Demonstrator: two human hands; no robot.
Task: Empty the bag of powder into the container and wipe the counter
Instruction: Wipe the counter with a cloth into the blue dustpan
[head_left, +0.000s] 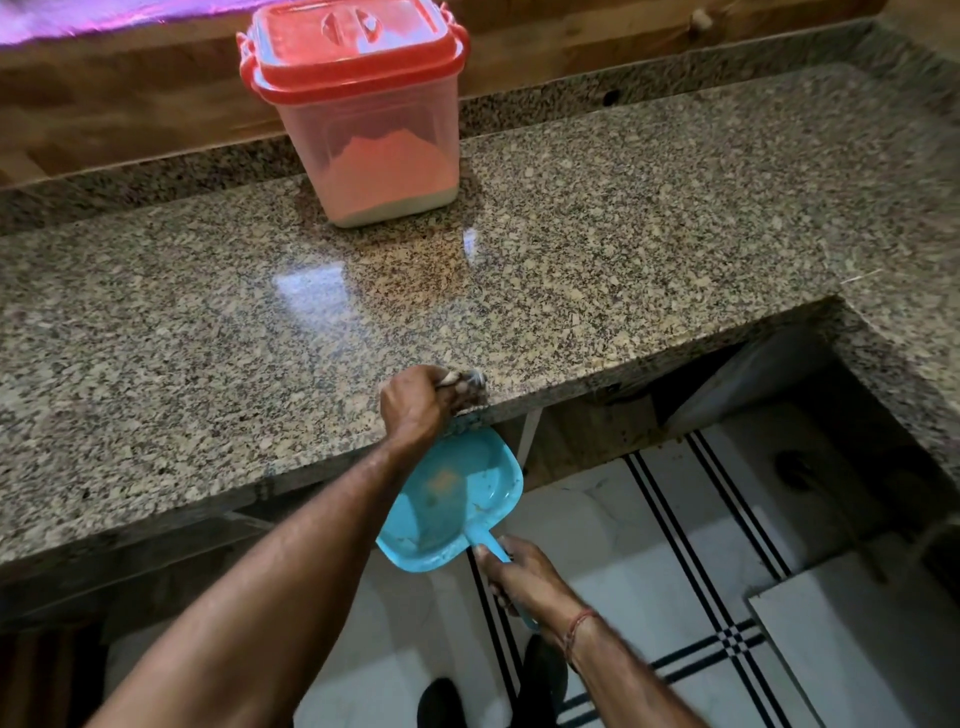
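My left hand (415, 402) is fisted around a small pale cloth wad (465, 380) at the speckled granite counter (597, 270) front edge. My right hand (524, 571) grips the turquoise plastic dustpan (452, 499) handle, pan just below that edge. Clear red-lidded plastic container (363, 119), powder inside, lid on, sits at 12 o'clock, well apart.

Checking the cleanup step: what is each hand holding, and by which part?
Right hand grips the blue dustpan by its handle; left hand clutches a bunched cloth at the counter edge.
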